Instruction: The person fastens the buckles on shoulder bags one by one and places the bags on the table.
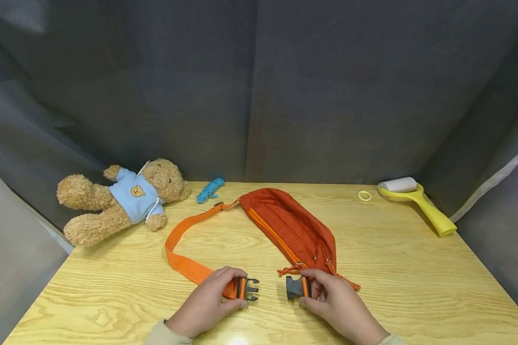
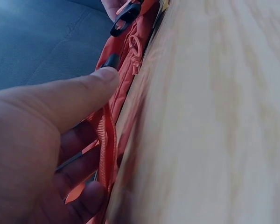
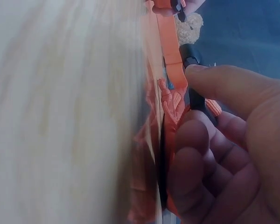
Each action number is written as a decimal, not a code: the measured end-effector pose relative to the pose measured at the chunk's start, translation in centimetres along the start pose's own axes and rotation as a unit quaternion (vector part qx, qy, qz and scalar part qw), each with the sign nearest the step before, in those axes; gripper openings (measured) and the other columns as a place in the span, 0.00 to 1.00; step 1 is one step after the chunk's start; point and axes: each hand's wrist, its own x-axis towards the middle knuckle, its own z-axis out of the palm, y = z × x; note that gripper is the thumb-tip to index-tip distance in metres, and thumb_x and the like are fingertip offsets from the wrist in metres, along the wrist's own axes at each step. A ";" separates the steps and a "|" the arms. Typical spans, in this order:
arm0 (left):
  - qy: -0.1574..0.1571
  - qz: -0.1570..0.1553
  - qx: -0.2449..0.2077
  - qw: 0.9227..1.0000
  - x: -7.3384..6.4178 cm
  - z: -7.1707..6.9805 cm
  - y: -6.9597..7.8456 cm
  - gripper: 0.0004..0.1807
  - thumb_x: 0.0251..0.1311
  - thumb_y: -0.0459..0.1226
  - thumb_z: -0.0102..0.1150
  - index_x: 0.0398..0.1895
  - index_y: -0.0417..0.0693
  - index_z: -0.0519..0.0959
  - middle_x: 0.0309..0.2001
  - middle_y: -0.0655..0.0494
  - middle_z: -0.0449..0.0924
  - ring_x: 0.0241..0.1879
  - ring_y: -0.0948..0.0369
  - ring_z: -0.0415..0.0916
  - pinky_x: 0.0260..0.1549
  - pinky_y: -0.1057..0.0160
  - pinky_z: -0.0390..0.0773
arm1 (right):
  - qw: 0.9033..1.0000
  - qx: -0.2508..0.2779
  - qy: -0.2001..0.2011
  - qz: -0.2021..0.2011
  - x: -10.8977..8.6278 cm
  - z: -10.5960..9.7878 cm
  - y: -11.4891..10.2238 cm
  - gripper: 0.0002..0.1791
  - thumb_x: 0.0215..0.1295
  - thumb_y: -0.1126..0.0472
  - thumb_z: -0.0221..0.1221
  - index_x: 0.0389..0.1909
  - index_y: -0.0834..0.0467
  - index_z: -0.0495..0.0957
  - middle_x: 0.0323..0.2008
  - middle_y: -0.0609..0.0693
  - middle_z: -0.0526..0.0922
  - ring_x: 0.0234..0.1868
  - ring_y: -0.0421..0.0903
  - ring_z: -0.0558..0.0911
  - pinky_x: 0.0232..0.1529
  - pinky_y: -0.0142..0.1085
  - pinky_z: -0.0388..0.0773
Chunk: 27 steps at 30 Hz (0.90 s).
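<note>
A red waist bag (image 1: pixel 291 225) with an orange zip lies on the table, its orange strap (image 1: pixel 185 263) looping out to the left. My left hand (image 1: pixel 213 299) pinches the pronged half of a black side-release buckle (image 1: pixel 251 289), prongs facing right. In my right hand (image 1: pixel 338 302), thumb and fingers grip the socket half of the buckle (image 1: pixel 294 287), its mouth facing left. A short gap separates the two halves, which are roughly in line. The right wrist view shows my thumb lying on the black socket (image 3: pixel 193 88), close over the tabletop.
On the left a teddy bear (image 1: pixel 134 201) in a light blue top lies on its side. Behind the strap sits a bundle of blue cord (image 1: pixel 210 190). At the back right are a yellow ring (image 1: pixel 364 195) and a yellow-handled lint roller (image 1: pixel 418 201). Dark curtains (image 1: pixel 250 96) stand behind the table.
</note>
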 end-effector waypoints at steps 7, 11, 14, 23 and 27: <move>0.003 0.002 -0.004 1.000 0.0 0.2 0.1 0.27 0.59 0.49 0.71 0.61 0.60 0.75 0.54 0.67 0.76 0.51 0.65 0.74 0.49 0.61 0.79 | 1.000 -0.002 -0.003 -0.006 0.0 0.2 -0.1 0.27 0.55 0.53 0.75 0.56 0.50 0.80 0.25 0.39 0.73 0.20 0.35 0.68 0.21 0.30 0.67; 0.005 0.006 -0.003 1.000 0.0 0.3 0.0 0.27 0.59 0.49 0.71 0.61 0.60 0.75 0.54 0.67 0.76 0.51 0.66 0.74 0.49 0.61 0.79 | 1.000 0.000 -0.006 -0.002 0.0 0.2 -0.2 0.27 0.55 0.53 0.75 0.56 0.50 0.79 0.25 0.39 0.73 0.20 0.36 0.68 0.21 0.30 0.66; 0.005 0.007 -0.003 1.000 0.1 0.3 0.0 0.27 0.59 0.50 0.71 0.61 0.61 0.75 0.54 0.68 0.76 0.50 0.66 0.74 0.48 0.61 0.79 | 1.000 0.003 -0.006 0.000 0.0 0.2 -0.2 0.27 0.55 0.54 0.75 0.56 0.50 0.80 0.25 0.39 0.74 0.20 0.36 0.68 0.21 0.29 0.66; 0.000 -0.003 -0.013 1.000 0.3 0.4 0.1 0.27 0.59 0.51 0.70 0.61 0.61 0.75 0.54 0.67 0.76 0.49 0.66 0.74 0.46 0.62 0.79 | 1.000 0.010 -0.002 -0.010 0.0 0.5 -0.3 0.27 0.55 0.53 0.75 0.55 0.50 0.80 0.25 0.38 0.74 0.20 0.36 0.69 0.22 0.30 0.68; 0.001 -0.002 -0.014 1.000 0.2 0.4 0.1 0.27 0.59 0.51 0.70 0.60 0.60 0.75 0.53 0.68 0.76 0.48 0.67 0.74 0.46 0.62 0.79 | 1.000 0.006 -0.004 -0.014 0.0 0.6 -0.5 0.27 0.55 0.52 0.75 0.56 0.52 0.80 0.25 0.38 0.74 0.21 0.35 0.69 0.24 0.30 0.69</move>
